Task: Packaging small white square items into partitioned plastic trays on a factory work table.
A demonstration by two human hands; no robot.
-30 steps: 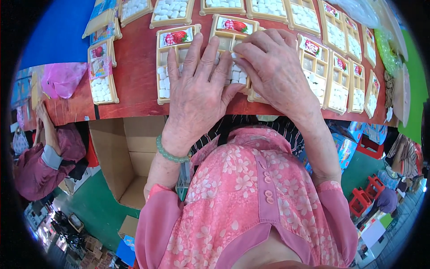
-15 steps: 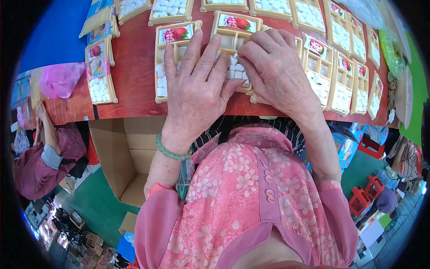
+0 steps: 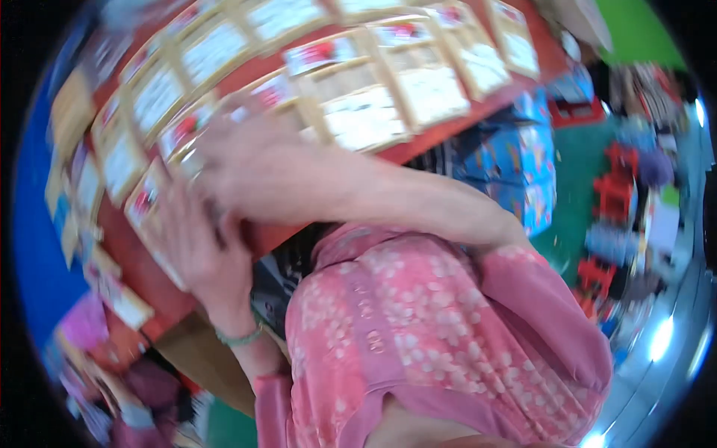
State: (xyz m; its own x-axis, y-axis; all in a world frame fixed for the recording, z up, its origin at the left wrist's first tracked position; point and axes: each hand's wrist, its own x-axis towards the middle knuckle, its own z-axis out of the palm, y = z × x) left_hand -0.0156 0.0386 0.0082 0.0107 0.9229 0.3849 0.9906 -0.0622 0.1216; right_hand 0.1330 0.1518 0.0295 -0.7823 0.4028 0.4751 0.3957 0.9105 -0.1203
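A flat card-backed packet (image 3: 160,224) with a pale tan frame is pressed against the red table (image 3: 258,239) at about nine o'clock in the head view, close to the table's near edge. It is covered in part by both hands, and the whole frame is smeared by motion blur. The left hand (image 3: 202,250) is laid on the packet's lower end, fingers spread flat toward eleven o'clock, with a green bangle (image 3: 240,337) worn at the wrist. The right hand (image 3: 250,168) is laid across just above it, at one o'clock from the left hand, its forearm stretched off toward three o'clock. Whether either hand is closed around the packet or merely laid flat on it cannot be told through the blur.

Further packets of the same kind (image 3: 362,112), each with a white panel in a tan frame and a red patch at one end, are spread in rows over the table from ten to one o'clock. A pink flowered garment (image 3: 418,328) fills the view at five o'clock. A green floor (image 3: 582,194) is seen at three o'clock.
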